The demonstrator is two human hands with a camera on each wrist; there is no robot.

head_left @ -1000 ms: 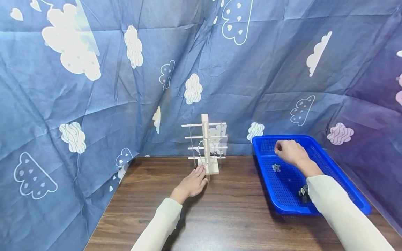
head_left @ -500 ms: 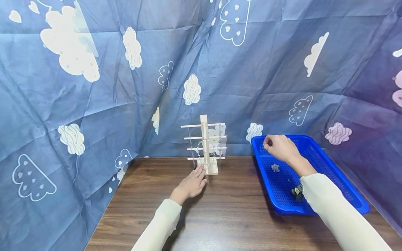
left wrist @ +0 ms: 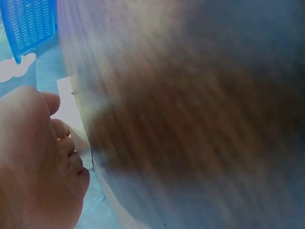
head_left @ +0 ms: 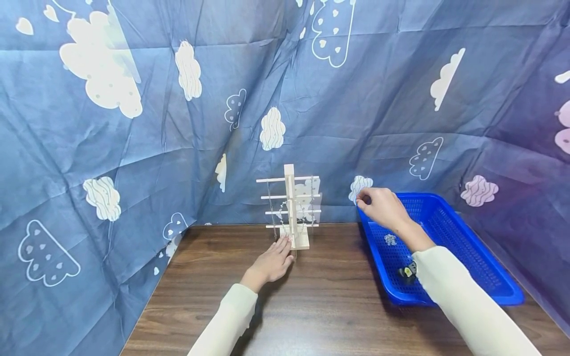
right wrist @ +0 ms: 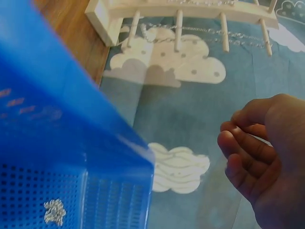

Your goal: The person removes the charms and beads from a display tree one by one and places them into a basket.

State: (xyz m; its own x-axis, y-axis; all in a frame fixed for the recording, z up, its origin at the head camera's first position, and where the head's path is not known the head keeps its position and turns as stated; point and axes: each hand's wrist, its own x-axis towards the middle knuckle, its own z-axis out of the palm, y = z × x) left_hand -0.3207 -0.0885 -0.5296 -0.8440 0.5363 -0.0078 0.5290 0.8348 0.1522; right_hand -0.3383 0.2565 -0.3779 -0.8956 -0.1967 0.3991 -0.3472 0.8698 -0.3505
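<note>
Left hand [head_left: 271, 259] on the wooden stand [head_left: 291, 190], right hand [head_left: 380, 207] raised by the blue basket [head_left: 384, 282]

The person's left hand lies at the foot of the wooden stand, its fingers extended and close together, the fingertips on the near left part of the pale base [head_left: 303, 241]. The right hand is lifted above the far left corner of the blue basket, between the basket and the stand. Its thumb and index finger meet at the tips and the other fingers curl inward; whether something thin is pinched between them cannot be told.

The wooden stand is upright near the back of the brown table [head_left: 338, 301], with four rows of pegs [right wrist: 178, 31] reaching out to both sides of its post. Silvery chains [right wrist: 237, 35] hang from the pegs on both sides.

The blue basket, with perforated floor and walls, sits on the table to the right of the stand, well apart from it. Inside it lies a small silvery heap [head_left: 390, 240], bunched together. Just beside the cuff of the right sleeve [head_left: 458, 291] shows a small dark object [head_left: 406, 273] with a yellow patch; what it is cannot be told. The left sleeve [head_left: 227, 316] is equally pale. Behind the table hangs a creased blue cloth [head_left: 213, 123] printed with clouds.
</note>
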